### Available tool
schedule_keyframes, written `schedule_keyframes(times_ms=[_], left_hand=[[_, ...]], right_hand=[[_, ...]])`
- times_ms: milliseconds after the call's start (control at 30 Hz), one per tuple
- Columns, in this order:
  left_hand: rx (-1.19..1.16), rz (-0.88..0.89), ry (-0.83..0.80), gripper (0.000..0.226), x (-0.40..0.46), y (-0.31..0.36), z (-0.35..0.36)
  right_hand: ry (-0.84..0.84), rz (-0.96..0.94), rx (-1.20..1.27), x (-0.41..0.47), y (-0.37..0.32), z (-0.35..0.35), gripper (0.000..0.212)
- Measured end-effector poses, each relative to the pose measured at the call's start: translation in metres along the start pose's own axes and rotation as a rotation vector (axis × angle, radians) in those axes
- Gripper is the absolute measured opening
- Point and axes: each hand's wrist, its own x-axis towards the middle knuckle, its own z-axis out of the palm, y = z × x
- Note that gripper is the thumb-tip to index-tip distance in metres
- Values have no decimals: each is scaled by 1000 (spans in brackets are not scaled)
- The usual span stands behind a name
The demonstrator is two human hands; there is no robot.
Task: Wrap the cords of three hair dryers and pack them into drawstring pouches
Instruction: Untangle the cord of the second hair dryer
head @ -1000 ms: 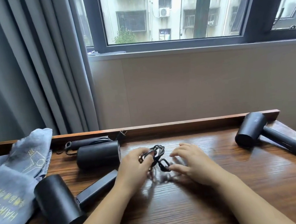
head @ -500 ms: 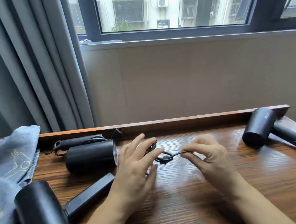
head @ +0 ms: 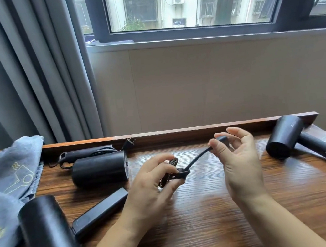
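Lying nearest, one black hair dryer (head: 51,233) rests beside grey pouches (head: 8,192). Mid-table, the left hand (head: 152,186) grips a bundled cord (head: 171,174) while the right hand (head: 239,165) pinches its free end. Farther back lie two more dryers (head: 99,168).

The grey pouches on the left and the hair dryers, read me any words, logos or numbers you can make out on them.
Grey pouches: yellow print with a line drawing and lettering, cut off by the frame edge and too blurred to read.
Right hair dryer: a small pale mark on the barrel, too small to read.
Other two hair dryers: no text visible.
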Motion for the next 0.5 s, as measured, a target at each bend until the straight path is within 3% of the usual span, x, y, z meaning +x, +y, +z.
schedule_keyframes(times_ms=[200,367,500], left_hand=[[-32,-27,-143,13,-2,0,-5],[27,19,-283,9,-4,-1,-9],[72,61,-224,15,-2,-5,-6]], right_hand=[[-110,-13,-75,1,0,20,31],[-115,19,-101,2,11,12,38],[-135,40,-22,2,7,7,38]])
